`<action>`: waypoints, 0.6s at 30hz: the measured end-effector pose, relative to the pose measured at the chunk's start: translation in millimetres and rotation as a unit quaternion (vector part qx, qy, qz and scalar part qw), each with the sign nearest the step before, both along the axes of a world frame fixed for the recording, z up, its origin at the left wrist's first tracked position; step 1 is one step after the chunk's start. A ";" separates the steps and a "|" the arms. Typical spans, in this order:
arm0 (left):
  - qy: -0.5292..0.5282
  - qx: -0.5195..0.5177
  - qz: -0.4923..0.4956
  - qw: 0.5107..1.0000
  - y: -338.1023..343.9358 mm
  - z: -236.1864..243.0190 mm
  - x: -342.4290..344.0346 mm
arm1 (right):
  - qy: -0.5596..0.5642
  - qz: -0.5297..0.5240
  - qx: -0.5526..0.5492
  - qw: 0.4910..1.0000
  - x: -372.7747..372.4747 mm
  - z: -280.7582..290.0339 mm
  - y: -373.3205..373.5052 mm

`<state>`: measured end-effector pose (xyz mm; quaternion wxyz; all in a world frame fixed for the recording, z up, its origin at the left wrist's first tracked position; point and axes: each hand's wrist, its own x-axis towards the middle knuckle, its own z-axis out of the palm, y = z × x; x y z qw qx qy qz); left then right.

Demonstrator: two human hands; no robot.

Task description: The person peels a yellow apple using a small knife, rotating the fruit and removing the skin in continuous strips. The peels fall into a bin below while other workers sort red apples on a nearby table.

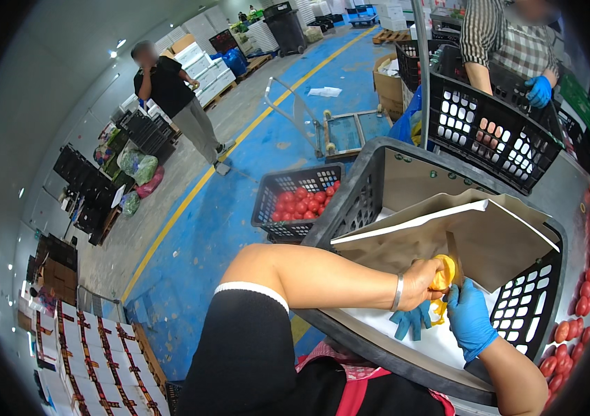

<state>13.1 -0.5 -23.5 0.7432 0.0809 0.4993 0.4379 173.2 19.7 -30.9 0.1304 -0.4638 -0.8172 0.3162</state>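
Left hand curls around a yellow thing; gloved right hand seems closed on a blade-like tool, best angled away.

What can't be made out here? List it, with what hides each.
Head view:
Floor of the near crate: partly covered by brown cardboard.
Exact shape of the yellow object: partly covered by the left hand.
Lower end of the blade-like strip: covered by the right hand.
One hand of the co-worker: behind the black crate.
Red fruit: cut off by the dark rim.
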 end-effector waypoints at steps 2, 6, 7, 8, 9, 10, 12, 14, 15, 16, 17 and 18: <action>0.002 -0.003 0.001 1.000 -0.1 -0.1 1.0 | -0.018 0.017 0.039 0.999 1.5 -0.5 -0.3; 0.009 -0.006 0.001 1.000 -2.0 -7.0 -0.8 | -0.036 0.026 0.045 0.998 -3.7 9.4 -3.9; 0.009 -0.006 -0.002 1.000 -1.7 -8.1 -0.7 | -0.038 0.026 0.042 0.998 -4.4 11.9 -4.3; 0.010 -0.007 0.000 1.000 -2.2 -8.3 -0.4 | -0.043 0.028 0.044 0.998 -4.8 13.7 -5.1; 0.011 -0.009 0.003 1.000 -3.0 -8.2 -0.3 | -0.048 0.031 0.046 0.997 -5.2 15.1 -6.0; 0.012 -0.010 0.004 1.000 -2.6 -8.1 0.3 | -0.052 0.032 0.049 0.997 -5.1 16.7 -6.5; 0.010 -0.009 -0.001 1.000 -2.0 -11.0 0.7 | -0.067 0.034 0.060 0.995 -5.1 19.6 -7.5; 0.011 -0.011 0.000 1.000 -2.6 -11.3 0.7 | -0.077 0.039 0.068 0.994 -5.4 21.1 -8.7; 0.012 -0.013 0.002 1.000 -3.2 -10.3 0.5 | -0.079 0.043 0.072 0.993 -5.5 21.5 -9.3; 0.013 -0.016 0.003 1.000 -3.0 -9.9 0.7 | -0.083 0.044 0.075 0.993 -5.1 21.6 -9.3; 0.014 -0.017 0.006 1.000 -3.0 -10.7 0.8 | -0.088 0.044 0.084 0.992 -5.0 20.4 -9.3; 0.015 -0.019 0.008 1.000 -3.4 -12.1 0.9 | -0.092 0.045 0.092 0.990 -5.3 18.3 -9.3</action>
